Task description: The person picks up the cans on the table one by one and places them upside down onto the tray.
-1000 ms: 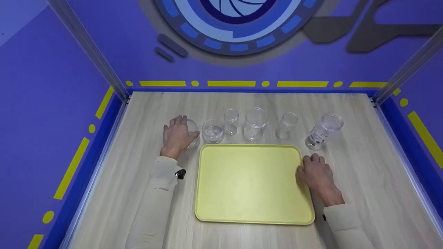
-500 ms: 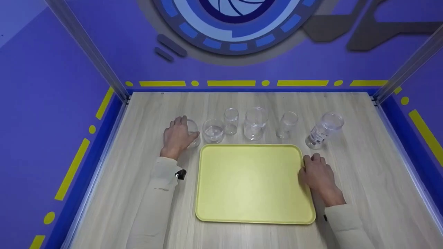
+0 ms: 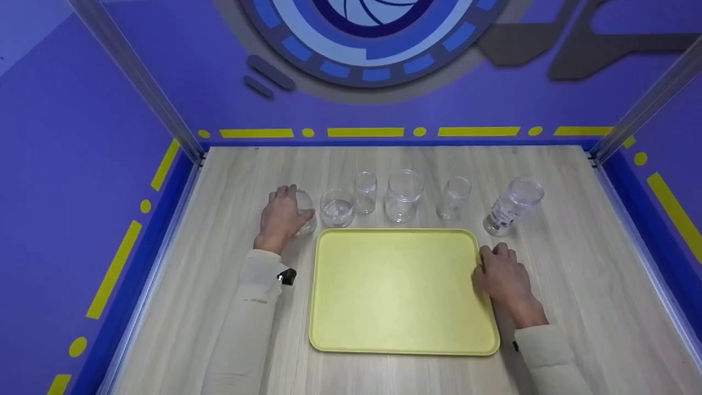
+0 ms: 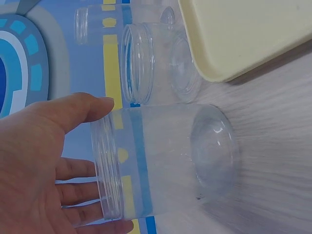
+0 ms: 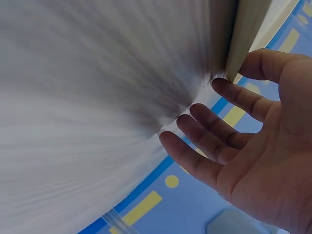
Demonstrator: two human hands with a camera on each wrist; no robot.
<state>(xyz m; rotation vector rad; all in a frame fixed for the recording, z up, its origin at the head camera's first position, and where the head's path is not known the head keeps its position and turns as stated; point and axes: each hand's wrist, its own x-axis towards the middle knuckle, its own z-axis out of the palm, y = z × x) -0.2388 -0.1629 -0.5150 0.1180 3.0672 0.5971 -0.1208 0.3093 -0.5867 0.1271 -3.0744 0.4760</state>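
My left hand (image 3: 282, 219) curls round the threaded mouth of a clear jar (image 4: 165, 161), which stands upright at the left end of a row of clear vessels. The left wrist view shows my thumb on one side of its rim and the other fingers on the far side. At the right edge of the yellow tray (image 3: 403, 291), my right hand (image 3: 503, 277) pinches the rim between thumb and index finger. In the right wrist view the other fingertips (image 5: 170, 141) reach down to the tabletop beside the tray (image 5: 246, 36).
Right of the held jar stand a short jar (image 3: 337, 208), a narrow vessel (image 3: 366, 192), a wide jar (image 3: 405, 195) and a slim glass (image 3: 454, 197). A labelled jar (image 3: 513, 206) is at the right end. Blue walls (image 3: 82, 164) enclose the wooden table (image 3: 581, 263).
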